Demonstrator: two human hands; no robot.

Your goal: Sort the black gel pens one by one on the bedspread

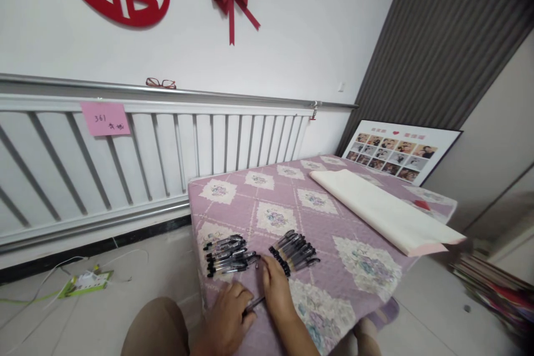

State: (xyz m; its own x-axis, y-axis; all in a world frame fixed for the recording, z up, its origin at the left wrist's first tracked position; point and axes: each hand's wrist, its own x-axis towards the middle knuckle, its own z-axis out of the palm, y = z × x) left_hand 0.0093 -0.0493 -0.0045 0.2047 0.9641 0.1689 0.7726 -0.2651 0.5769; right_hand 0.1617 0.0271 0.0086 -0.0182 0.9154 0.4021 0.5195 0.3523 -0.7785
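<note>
Two piles of black pens lie on the purple patterned tablecloth (pixel 250 206): a left pile (pixel 228 255) and a right pile (pixel 294 252). My left hand (pixel 228 316) rests at the table's near edge with its fingers curled round one black pen (pixel 255 303). My right hand (pixel 274 287) lies just right of it, fingers bent and close together, touching the other end of that same pen, its fingertips near the gap between the piles.
A folded cream sheet (pixel 386 211) lies across the table's right side. A photo board (pixel 400 151) leans behind it. White radiator (pixel 167 156) with a pink note (pixel 105 118) and glasses (pixel 161 83) runs along the wall. A power strip (pixel 85 282) lies on the floor.
</note>
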